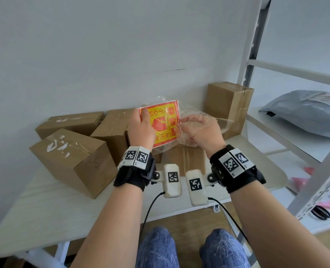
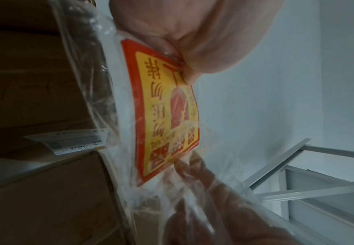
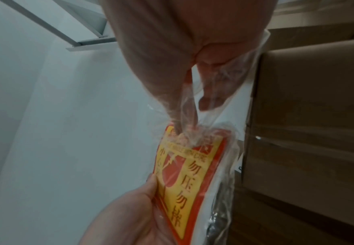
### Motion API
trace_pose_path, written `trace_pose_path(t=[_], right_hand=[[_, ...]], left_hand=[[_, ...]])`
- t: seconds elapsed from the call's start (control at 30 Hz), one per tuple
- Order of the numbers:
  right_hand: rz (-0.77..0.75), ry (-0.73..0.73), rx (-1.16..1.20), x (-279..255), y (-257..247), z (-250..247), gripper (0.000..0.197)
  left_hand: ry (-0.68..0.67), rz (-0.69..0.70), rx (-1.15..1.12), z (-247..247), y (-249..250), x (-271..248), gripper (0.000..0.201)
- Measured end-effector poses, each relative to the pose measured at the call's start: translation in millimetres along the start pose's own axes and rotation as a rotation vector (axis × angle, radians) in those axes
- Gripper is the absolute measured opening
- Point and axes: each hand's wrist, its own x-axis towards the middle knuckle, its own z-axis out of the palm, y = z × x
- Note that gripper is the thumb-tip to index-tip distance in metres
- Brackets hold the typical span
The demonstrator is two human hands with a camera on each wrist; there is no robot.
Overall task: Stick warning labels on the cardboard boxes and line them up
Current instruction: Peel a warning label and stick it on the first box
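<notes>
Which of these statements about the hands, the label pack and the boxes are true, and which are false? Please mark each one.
1. The left hand holds the pack of warning labels above the table. True.
2. The right hand is inside the clear plastic bag, its fingers at the pack's edge. True.
3. The labels are blue and white. False: they are red and yellow.
4. A warning label is already stuck on the nearest cardboard box. False: its top shows only torn white remnants and tape.
5. The tall box stands at the right, beside the white shelf frame. True.
</notes>
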Motion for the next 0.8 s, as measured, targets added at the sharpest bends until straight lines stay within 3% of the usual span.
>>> trace_pose_path(t=[0.23,0.37,0.47,0.6,0.7,0.8], right_hand=[[-0.064,-0.008,-0.082,-0.9,-1.6,-6.0,0.034],[-0.095,-0.020,0.043,-4.2,-6.1,-12.5,0.021],[-0.133,-0.021,-0.013,-4.9,-5.9,-13.5,0.031],[-0.190,0.033,-0.062,-3.0,-2.8,-13.0,0.032],[-0.162,0.074,0.036,-2.5,-3.1,-15.0,0.021],[-0.165,0.079,0.036,-2.2,-0.5,-15.7,0.010]], left_hand=[[-0.029,-0.032,-0.102,3.7,3.5,-2.8,0.032],[-0.069,-0.037,-0.115,7.7,1.9,-3.1,0.031],[-0.091,-0.025,-0.104,9.9,3.3,-5.1,0.034],[-0.113,-0.016,-0.110,12.6,6.7,-8.7,0.025],[-0.113,-0.002,-0.132,11.8,8.3,-9.9,0.016],[-0.102,-0.039,-0.169,10.4,8.3,-11.2,0.027]])
